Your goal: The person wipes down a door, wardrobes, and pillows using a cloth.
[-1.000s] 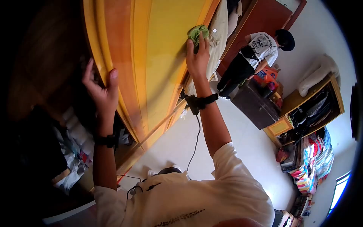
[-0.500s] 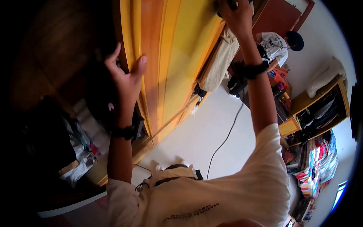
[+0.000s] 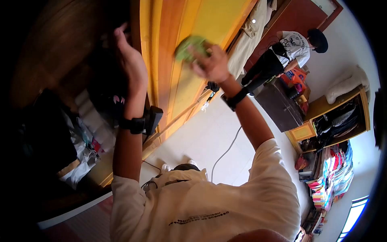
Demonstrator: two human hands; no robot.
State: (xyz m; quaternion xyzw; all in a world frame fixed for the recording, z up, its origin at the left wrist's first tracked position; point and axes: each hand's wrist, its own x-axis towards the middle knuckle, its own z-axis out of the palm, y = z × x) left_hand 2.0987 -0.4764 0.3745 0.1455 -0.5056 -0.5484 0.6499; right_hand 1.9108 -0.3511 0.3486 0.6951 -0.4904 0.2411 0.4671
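Observation:
My right hand (image 3: 213, 64) presses a bunched green cloth (image 3: 187, 49) against the face of a yellow-orange wooden door (image 3: 171, 72). Motion smears the cloth and the fingertips. At the door's left edge is my left hand (image 3: 135, 68), upright with its fingers stretched upward and nothing seen in it. Its palm faces the door's edge; whether it touches the wood I cannot tell. Dark wristbands sit on both forearms.
Left of the door, a dark cupboard interior holds clothes and a white cloth (image 3: 86, 161). Another person (image 3: 290, 48) stands at the upper right near a dark chest (image 3: 278, 103). A cable (image 3: 225, 151) crosses the floor; an open cabinet (image 3: 338, 121) and stacked fabrics lie right.
My right hand has come down and left across the door, bringing the green cloth into sight. My left hand has turned, its thumb no longer on the door's front. The other person stands more upright.

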